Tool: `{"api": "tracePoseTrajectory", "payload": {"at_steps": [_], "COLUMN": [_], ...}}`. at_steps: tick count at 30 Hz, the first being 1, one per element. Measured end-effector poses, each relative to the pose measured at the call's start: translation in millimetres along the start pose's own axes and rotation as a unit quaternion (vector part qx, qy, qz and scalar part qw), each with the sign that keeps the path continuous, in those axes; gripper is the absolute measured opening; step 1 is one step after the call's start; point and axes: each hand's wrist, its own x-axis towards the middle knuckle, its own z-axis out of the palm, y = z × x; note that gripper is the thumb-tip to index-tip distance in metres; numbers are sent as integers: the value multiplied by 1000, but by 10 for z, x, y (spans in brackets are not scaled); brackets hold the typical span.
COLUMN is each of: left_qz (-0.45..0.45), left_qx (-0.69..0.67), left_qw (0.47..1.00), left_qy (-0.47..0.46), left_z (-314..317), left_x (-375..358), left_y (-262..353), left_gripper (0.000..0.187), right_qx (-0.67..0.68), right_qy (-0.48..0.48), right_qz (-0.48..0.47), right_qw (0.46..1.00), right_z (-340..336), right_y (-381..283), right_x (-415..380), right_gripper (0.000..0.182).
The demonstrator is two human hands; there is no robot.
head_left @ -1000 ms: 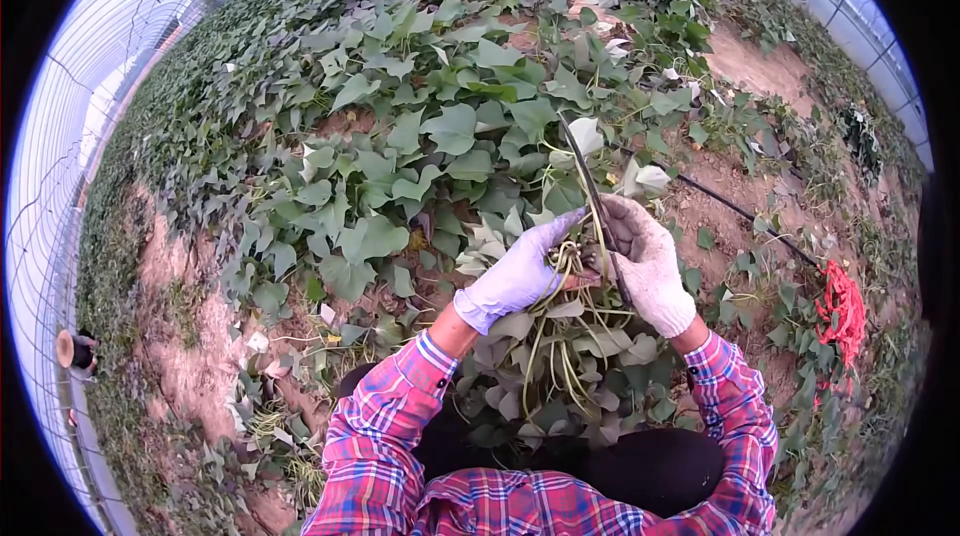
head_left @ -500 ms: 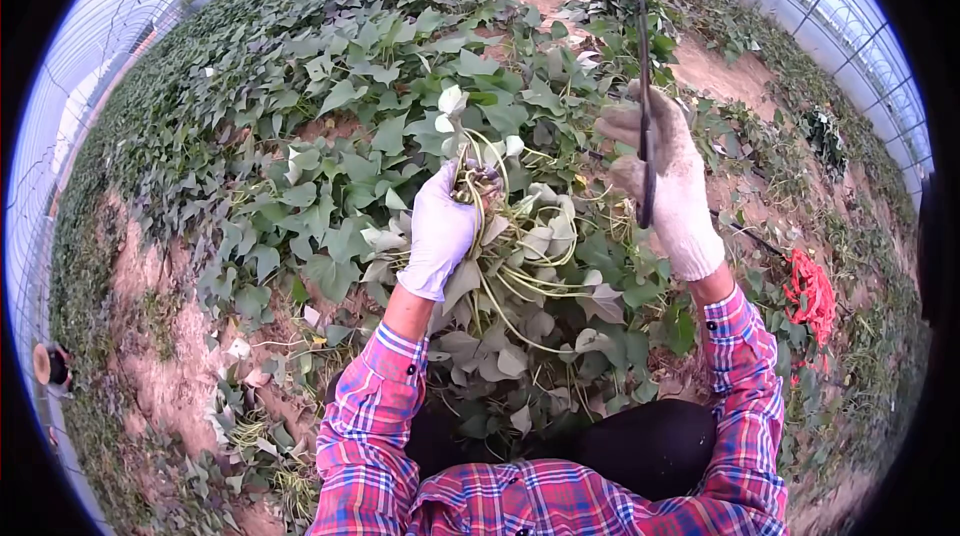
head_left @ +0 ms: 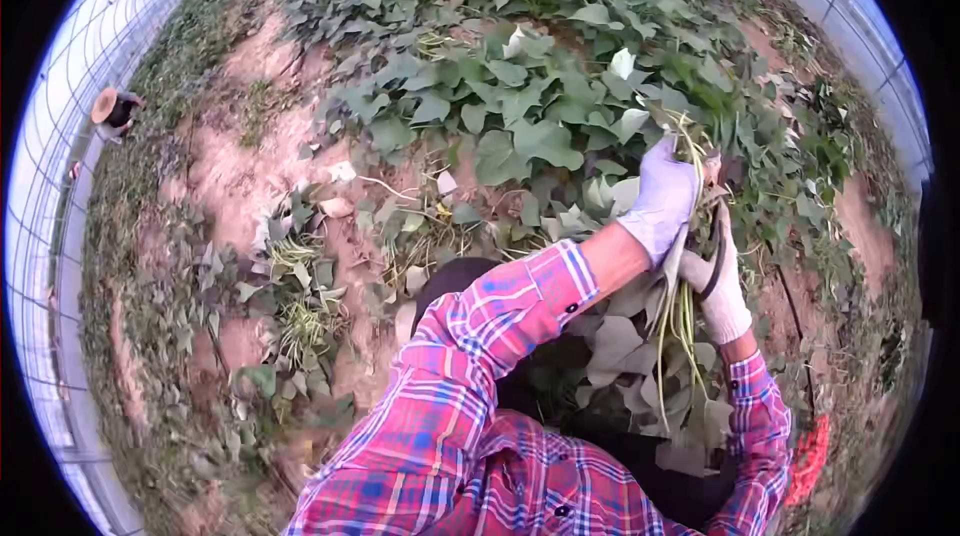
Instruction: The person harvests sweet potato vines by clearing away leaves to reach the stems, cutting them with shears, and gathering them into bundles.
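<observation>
My left hand (head_left: pixel 662 198), in a pale lilac glove, is closed around a bunch of cut leafy vines (head_left: pixel 683 321). Long pale stems and grey-green leaves hang below it towards my lap. Just below and to the right is my right hand (head_left: pixel 730 298), in a white knitted glove, close against the bunch. It holds black-handled scissors (head_left: pixel 716 266), whose dark handle curves past the thumb. Leaves and stems hide the blades and most of the right fingers.
Heart-shaped vine leaves (head_left: pixel 540 136) cover the bed ahead. Cut vine bundles (head_left: pixel 305 311) lie on reddish soil (head_left: pixel 245 156) at left. Red string (head_left: pixel 808 461) lies at lower right, near a thin black hose (head_left: pixel 795 311). A person in a hat (head_left: pixel 118 112) is far left.
My view has turned left. My left hand has carried the vine bunch right, and my right hand has come in against it. The scissors, upright and apart before, are now beside the stems.
</observation>
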Motion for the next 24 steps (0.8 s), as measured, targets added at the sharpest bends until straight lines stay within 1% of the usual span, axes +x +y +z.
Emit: {"api": "tracePoseTrajectory", "payload": {"at_steps": [1,2,3,4,5,6,7,8,9,10,11,12,14,15,16,17,19,22,23,24], "left_qz": [-5,-30,-30,-32,-79,-76,-71,-56,-17,19,10,11,38,13,15,-7,-32,-16,42,62], "left_qx": [-47,-17,-36,-52,-60,-62,-63,-62,21,102,209,206,324,250,249,154,-45,-65,89,233], "left_qw": [999,999,999,998,995,994,991,987,989,982,960,961,927,951,952,967,968,967,971,951], "left_qy": [-6,16,16,2,-6,-48,-90,-139,-148,-157,-188,-184,-183,-181,-177,-203,-246,-245,-216,-191], "left_z": [-36,-52,-83,-96,-94,-137,-175,-223,-304,-374,-456,-505,-594,-599,-619,-647,-693,-692,-737,-769], "left_x": [-19,-16,74,81,-26,12,64,66,113,173,29,21,24,14,16,23,5,40,23,-10], "left_y": [-87,-103,-258,-262,-4,-1,7,99,97,93,484,589,716,708,703,697,666,700,815,914], "left_gripper": [27,32,35,35,35,34,34,38,39,39,35,35,30,27,27,27,31,30,32,38], "right_qx": [41,31,42,1,35,80,143,103,147,139,124,109,96,106,116,116,96,136,133,132], "right_qy": [7,47,50,40,60,-1,-31,-21,-26,-27,-41,-55,-81,-72,-62,-66,-86,-99,-111,-109], "right_qz": [54,2,42,17,9,23,82,68,79,59,69,78,64,60,56,55,19,-14,9,8], "right_qw": [998,998,997,999,998,996,986,992,986,988,989,989,990,990,990,990,991,986,985,985], "right_z": [48,37,-28,-181,-187,-291,-338,-380,-364,-386,-364,-314,-348,-314,-280,-253,-210,-252,-230,-255], "right_y": [-99,287,580,945,860,790,647,613,490,404,215,67,267,309,327,285,180,135,-3,30], "right_x": [-24,2,74,162,184,241,269,305,345,373,385,392,495,522,547,575,642,756,721,714], "right_gripper": [92,85,81,79,77,74,73,73,76,80,82,83,85,86,87,87,91,95,97,97]}}
